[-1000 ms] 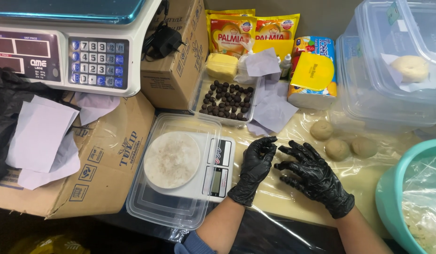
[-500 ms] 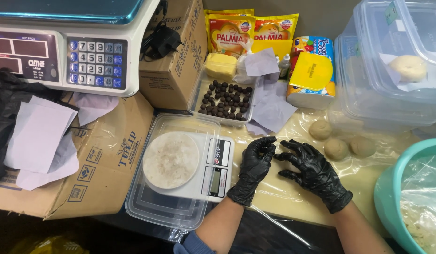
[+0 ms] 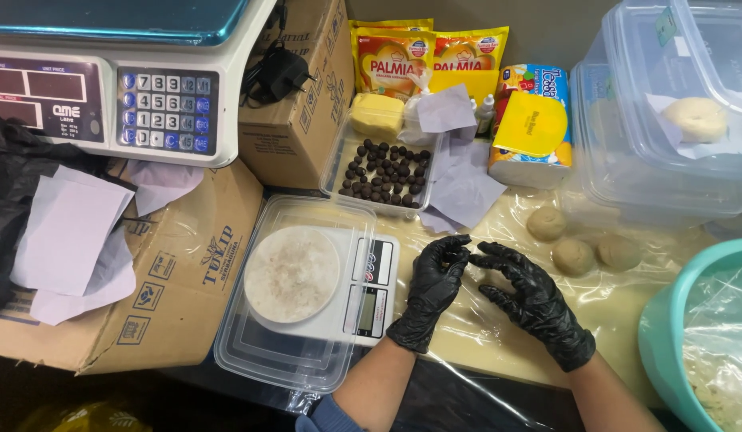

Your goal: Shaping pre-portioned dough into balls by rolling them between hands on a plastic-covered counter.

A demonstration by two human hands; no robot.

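Observation:
Both my hands wear black gloves and hover over the plastic-covered table. My left hand [image 3: 432, 292] is curled, its fingertips bent inward next to the small kitchen scale [image 3: 372, 290]; whether it holds anything is hidden. Just to its right, my right hand [image 3: 536, 305] has its fingers spread and empty, the tips pointing at the left hand with a small gap between them. Three dough balls [image 3: 573, 256] lie on the table just beyond my right hand. A clear tray of small dark chocolate balls [image 3: 384, 172] stands behind my left hand.
The scale's floury round plate [image 3: 292, 274] sits in a clear shallow container. A large counter scale [image 3: 107, 80], cardboard boxes [image 3: 179, 280], a butter block [image 3: 377, 114], yellow packets [image 3: 395, 56], paper squares [image 3: 460, 190], stacked clear tubs [image 3: 627, 168] and a teal bowl [image 3: 663, 340] surround the spot.
My hands, which were touching at the fingertips, have drawn slightly apart. The left hand's fingers have curled in more. Nothing else has moved.

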